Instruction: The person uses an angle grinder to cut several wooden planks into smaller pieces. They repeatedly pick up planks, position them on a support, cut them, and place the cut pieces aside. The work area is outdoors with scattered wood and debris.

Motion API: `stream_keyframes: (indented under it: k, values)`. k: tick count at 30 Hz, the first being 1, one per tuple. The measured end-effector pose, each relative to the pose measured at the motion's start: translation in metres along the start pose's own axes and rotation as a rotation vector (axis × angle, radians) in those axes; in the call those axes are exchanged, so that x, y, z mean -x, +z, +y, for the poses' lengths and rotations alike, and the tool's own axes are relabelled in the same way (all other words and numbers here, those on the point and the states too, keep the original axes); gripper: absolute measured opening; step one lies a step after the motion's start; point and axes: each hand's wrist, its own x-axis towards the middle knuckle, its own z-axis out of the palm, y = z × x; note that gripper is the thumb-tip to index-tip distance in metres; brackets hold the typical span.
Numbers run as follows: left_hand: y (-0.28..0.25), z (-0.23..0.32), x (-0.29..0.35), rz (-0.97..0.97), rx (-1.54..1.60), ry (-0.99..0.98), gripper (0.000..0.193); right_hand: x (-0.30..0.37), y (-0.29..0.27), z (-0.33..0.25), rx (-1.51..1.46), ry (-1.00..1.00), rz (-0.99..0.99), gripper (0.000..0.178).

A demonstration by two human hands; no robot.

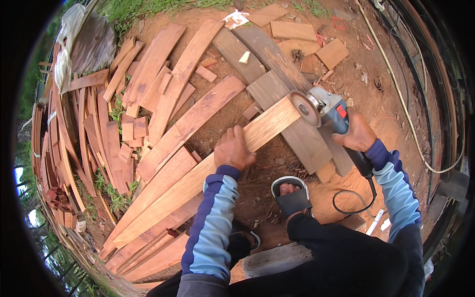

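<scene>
A long, pale wooden plank [269, 123] runs from the lower left up to the middle. My left hand [234, 150] is closed round it, knuckles up, some way back from its far end. My right hand [357, 132] grips the blue body of an angle grinder [330, 107] with a red switch. The grinder's round disc [305, 109] meets the plank's far end; whether it spins I cannot tell. Beneath that end lie grey-brown weathered boards [302, 143]. From the grinder's rear a black cord [372, 188] loops down by my right forearm.
Reddish planks [180, 74] and short offcuts [140, 127] lie across the ground to the left, beside a tall stack [47, 163]. Clear plastic sheeting [63, 64] hangs at upper left. My sandalled foot [291, 193] stands close below the boards. A pale hose [401, 94] curves along the right.
</scene>
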Motion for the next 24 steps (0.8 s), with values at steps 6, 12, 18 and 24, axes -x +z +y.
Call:
stream_keyframes:
  k: [6,12,18,24]
  values:
    - [-0.001,0.002,-0.001,-0.010,-0.012,-0.005,0.061,-0.005,0.005,0.009,0.031,-0.024,0.028,0.058]
    - [0.000,0.002,-0.001,-0.015,-0.028,-0.009,0.063,-0.006,0.004,0.005,0.000,-0.043,0.031,0.058]
    - [0.001,0.001,-0.001,-0.003,-0.038,0.004,0.063,-0.008,0.000,-0.007,0.088,-0.028,0.012,0.059]
    - [0.005,-0.001,-0.001,0.008,-0.044,0.007,0.063,-0.015,0.005,0.004,0.023,-0.048,0.032,0.060]
